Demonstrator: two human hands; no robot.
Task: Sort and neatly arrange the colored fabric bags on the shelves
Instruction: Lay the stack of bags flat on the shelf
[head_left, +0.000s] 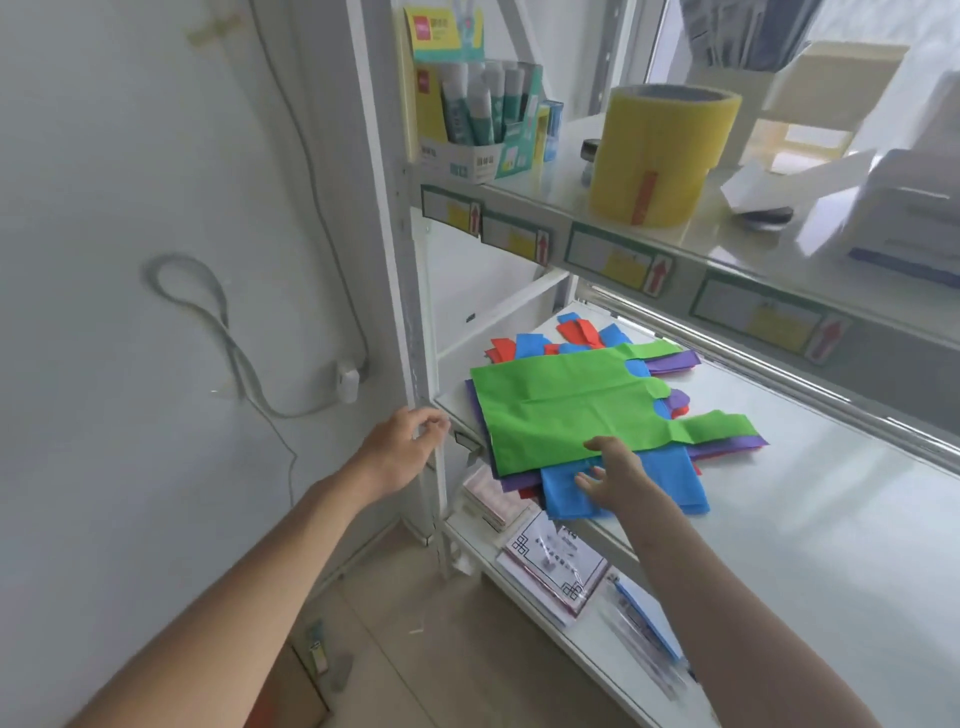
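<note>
A loose pile of flat fabric bags lies on the middle shelf (779, 467). A green bag (566, 400) is on top. Under it show purple bags (675, 364), red bags (582, 330) and a blue bag (649, 483) that sticks out at the front. My right hand (613, 475) lies with fingers spread on the front edge of the pile, touching the blue bag and the green bag's edge. My left hand (405, 447) is at the shelf's white left post (415, 332), fingers loosely curled near it; contact is unclear.
The upper shelf carries a big yellow tape roll (660, 156), a box of glue sticks (467, 119) and white boxes. The lower shelf (597, 644) holds packets of paper and a blue folder. A grey cable (228, 332) hangs on the left wall.
</note>
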